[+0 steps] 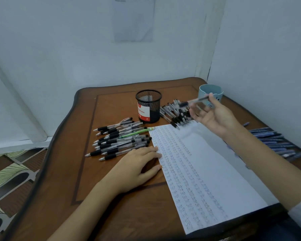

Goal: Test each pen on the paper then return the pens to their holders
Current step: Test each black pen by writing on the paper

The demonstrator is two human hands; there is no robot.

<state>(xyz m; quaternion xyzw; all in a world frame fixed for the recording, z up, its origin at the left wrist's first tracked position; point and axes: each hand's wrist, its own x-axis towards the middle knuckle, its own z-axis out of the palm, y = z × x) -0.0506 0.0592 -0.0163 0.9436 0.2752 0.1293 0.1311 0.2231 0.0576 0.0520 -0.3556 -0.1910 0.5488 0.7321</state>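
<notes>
— What are your fingers doing?

— My right hand pinches a black pen at its fingertips, with the other fingers loose and spread. Blur hides exactly which fingers grip it. The pen hangs nearly level in the air, its dark grip end pointing left, above the far heap of black pens beside the mesh pen holder.

— And the other hand?

— My left hand rests on the wooden table, its fingers relaxed and holding nothing. The tips touch the left edge of the paper, which is covered in rows of "test".

— What lies around them?

— A near heap of black pens, with a green pen among them, sits just left of the paper's top corner. The blue cup holder stands behind my right hand. Blue pens lie by the right wall.
</notes>
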